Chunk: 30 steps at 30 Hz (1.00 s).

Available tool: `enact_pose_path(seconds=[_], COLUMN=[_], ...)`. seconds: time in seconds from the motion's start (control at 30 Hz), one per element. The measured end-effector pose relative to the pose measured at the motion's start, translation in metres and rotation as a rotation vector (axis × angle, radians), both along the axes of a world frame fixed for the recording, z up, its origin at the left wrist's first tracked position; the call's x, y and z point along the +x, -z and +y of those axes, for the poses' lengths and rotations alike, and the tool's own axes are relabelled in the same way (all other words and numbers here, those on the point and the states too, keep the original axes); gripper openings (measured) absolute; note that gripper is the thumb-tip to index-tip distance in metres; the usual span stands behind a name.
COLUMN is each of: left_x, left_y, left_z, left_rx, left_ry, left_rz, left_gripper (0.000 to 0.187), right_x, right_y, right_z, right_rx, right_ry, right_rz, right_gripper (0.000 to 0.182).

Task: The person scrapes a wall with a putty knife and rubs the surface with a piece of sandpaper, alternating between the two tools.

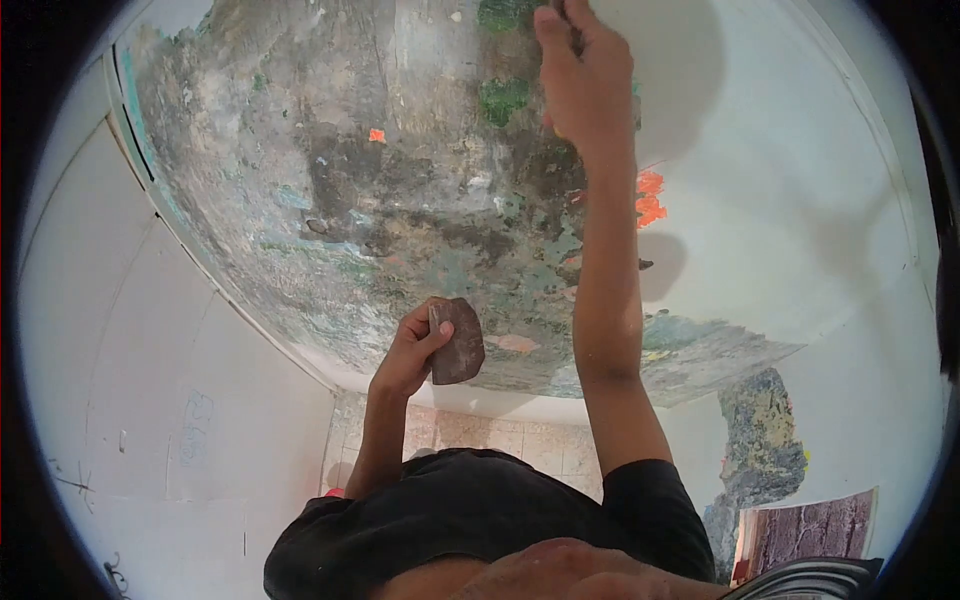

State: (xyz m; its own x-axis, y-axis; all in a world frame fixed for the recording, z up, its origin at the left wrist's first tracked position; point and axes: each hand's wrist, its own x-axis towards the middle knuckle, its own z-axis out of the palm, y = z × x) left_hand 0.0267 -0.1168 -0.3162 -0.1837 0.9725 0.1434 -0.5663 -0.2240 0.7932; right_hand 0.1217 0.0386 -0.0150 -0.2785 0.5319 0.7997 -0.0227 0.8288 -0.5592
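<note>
My left hand [408, 352] is closed around a flat brown slab [458, 350] with worn, uneven edges, the thumb lying on its face. It is held in front of the lower part of the scraped wall [340, 90]. Higher up, my right hand [588, 75] reaches to the wall's top, fingers wrapped round a slim dark tool [574, 32]. The tool's working end is out of sight, so I cannot tell its kind. Grey plaster with green and orange paint remnants shows to the left of this hand, smooth pale paint to its right.
A white panel [170, 390] with pencil marks stands at the left. Floor tiles [480, 437] show below the wall. At the lower right are another stripped patch [760, 430] and an opening [812, 528] with dark brickwork in it.
</note>
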Motion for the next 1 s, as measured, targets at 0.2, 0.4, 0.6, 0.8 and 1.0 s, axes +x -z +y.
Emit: enact_pose_path(seconds=[0.2,0.4,0.6,0.8,1.0], left_x=[-0.004,-0.006,-0.008,-0.008,-0.001], left_y=[0.005,0.006,0.008,0.006,-0.003], left_z=[0.001,-0.001,-0.003,-0.002,-0.004], left_rx=[0.038,-0.005,-0.026,0.025,-0.003], left_ry=[0.010,-0.009,-0.035,-0.004,-0.026], left_rz=[-0.026,-0.006,-0.004,-0.014,-0.015], left_gripper=[0.021,0.024,0.023,0.022,0.021], right_x=[0.006,-0.008,-0.009,-0.015,-0.014], right_y=[0.002,0.014,-0.003,0.009,0.010], right_z=[-0.007,0.002,-0.003,0.004,-0.001], right_rx=[0.012,0.179,0.076,0.195,0.125], right_ry=[0.072,0.151,0.094,0.074,0.116], right_rz=[-0.042,0.049,0.035,0.072,0.055], right_gripper=[0.050,0.050,0.049,0.048,0.048])
